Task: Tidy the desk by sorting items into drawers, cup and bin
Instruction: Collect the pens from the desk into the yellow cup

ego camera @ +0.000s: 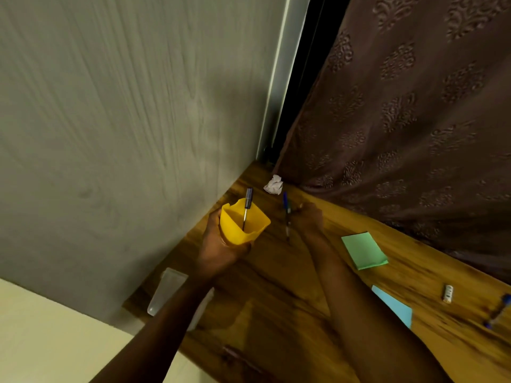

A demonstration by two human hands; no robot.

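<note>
- both forearms reach over the wooden desk (276, 286).
- left hand (221, 250) curls round the yellow cup (240, 228), held tilted near the wall; one pen (247, 208) stands inside.
- right hand (309, 219) is just beside a blue pen (285, 205); whether it grips, i cannot tell.
- also on the desk: two sticky pads, the green pad (363, 250) and the blue pad (392, 305); one crumpled paper (273, 184); one edge pen (497, 310).

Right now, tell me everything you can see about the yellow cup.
The yellow cup looks like smooth, opaque plastic with a squarish, rounded-corner rim. It is tilted, its open mouth facing the camera. The left hand grips its lower part near the wall end of the wooden desk. One pen leans inside, its dark cap sticking above the rim.
</note>
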